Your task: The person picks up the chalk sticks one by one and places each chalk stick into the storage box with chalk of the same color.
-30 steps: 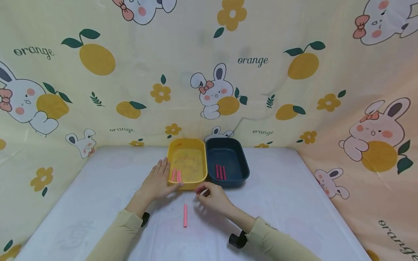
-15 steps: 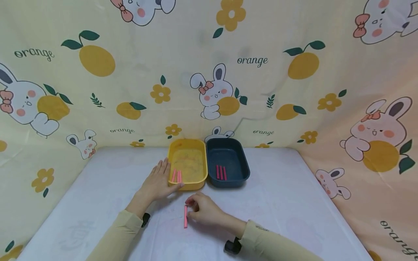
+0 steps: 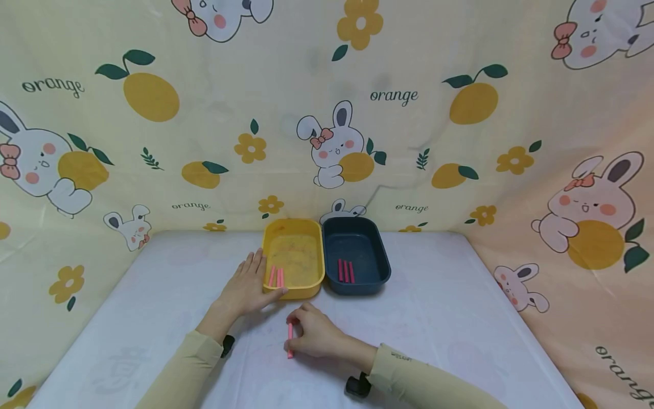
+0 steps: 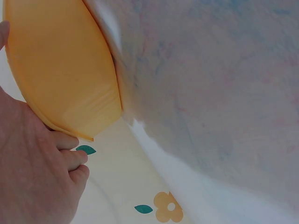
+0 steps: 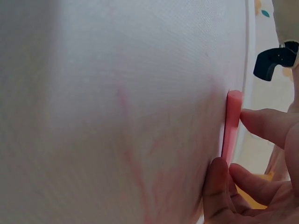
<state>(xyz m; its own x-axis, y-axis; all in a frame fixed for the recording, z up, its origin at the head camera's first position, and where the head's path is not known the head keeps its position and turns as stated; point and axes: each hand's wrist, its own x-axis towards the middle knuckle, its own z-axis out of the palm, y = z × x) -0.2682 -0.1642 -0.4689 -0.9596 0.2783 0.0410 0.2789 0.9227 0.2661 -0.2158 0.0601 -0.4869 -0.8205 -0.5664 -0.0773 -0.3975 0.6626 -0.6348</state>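
Observation:
A pink stick of chalk point(image 3: 290, 331) lies on the white table in front of the boxes. My right hand point(image 3: 318, 334) pinches it between thumb and fingertips, as the right wrist view confirms, where the chalk point(image 5: 232, 119) still sits against the table surface. My left hand point(image 3: 247, 287) rests with straight fingers along the left side of the yellow box point(image 3: 306, 292), its thumb at the near edge. Inside that box, several light pink chalks point(image 3: 276, 277) lie at the near left. Three darker pink chalks point(image 3: 346, 271) lie in the navy box point(image 3: 375, 241).
The two boxes stand side by side, touching, towards the back of the table point(image 3: 434, 318). Behind the table hangs a cream cloth point(image 3: 286, 74) printed with rabbits and oranges. Pink and blue smudges mark the white tabletop in the wrist views.
My right hand has come from beside the yellow box's near edge, down and left to the loose chalk, and its fingers have closed around it. My left hand has stayed in place.

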